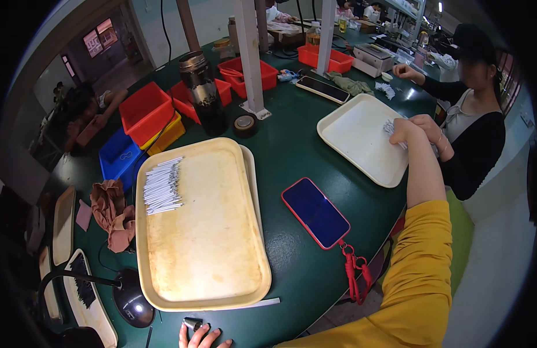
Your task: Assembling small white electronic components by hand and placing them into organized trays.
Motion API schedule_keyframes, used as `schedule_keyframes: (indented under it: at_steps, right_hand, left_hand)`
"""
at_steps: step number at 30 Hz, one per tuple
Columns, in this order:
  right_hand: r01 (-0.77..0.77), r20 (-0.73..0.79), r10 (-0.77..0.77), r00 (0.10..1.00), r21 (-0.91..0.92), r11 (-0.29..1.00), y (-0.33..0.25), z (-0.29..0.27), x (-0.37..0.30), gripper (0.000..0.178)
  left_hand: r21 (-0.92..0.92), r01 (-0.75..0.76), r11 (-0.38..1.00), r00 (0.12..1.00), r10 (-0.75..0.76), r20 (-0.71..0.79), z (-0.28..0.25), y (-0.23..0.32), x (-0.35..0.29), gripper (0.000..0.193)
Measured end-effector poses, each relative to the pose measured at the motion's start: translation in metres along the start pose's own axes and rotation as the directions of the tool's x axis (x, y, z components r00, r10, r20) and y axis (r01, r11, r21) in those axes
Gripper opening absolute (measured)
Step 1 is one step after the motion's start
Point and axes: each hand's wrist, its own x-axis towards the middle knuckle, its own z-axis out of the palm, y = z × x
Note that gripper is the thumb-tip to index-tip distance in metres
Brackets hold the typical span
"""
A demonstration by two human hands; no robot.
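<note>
My right arm, in a yellow sleeve, stretches far right over a cream tray (350,130). My right hand (401,131) is closed on a bundle of thin white sticks (388,127) above that tray, beside a co-worker's hand (429,126). At the near table edge, my left hand (202,339) lies with its fingers apart. A small dark metal cap-like piece (192,323) is at its fingers; whether it is worn or only touched is unclear. Just beyond stands a large stained cream tray (204,255) with a row of thin white sticks (163,185) at its upper left.
A phone (316,213) with a red strap lies between the trays. A lamp (133,298) and brown cloth (113,214) are left. Behind are red bins (145,113), a dark flask (204,95) and a white post (254,58). A co-worker (471,116) sits at the right.
</note>
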Motion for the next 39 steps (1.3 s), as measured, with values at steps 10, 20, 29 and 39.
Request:
schedule_keyframes:
  at_steps: [10,20,29,39]
  right_hand:
    - [0.187,-0.185,-0.186,0.965,-0.013,0.982,-0.016,0.017,-0.043,0.04]
    - [0.222,-0.321,-0.201,0.926,0.89,-0.399,-0.146,0.013,-0.164,0.011]
    - [0.39,-0.487,-0.268,0.831,0.854,-0.345,-0.223,0.051,-0.316,0.014]
    - [0.762,-0.732,-0.215,0.647,0.607,0.226,-0.219,0.095,-0.344,0.014]
  left_hand:
    - [-0.06,-0.015,0.998,0.986,0.024,0.163,-0.006,-0.001,-0.008,0.045]
    - [-0.13,0.02,0.991,0.999,-0.016,0.031,-0.026,0.01,-0.009,0.056]
    - [-0.238,-0.045,0.97,0.986,0.006,-0.164,-0.007,-0.002,-0.02,0.047]
    - [-0.247,-0.218,0.944,0.892,0.091,-0.443,-0.011,-0.004,-0.026,0.032]
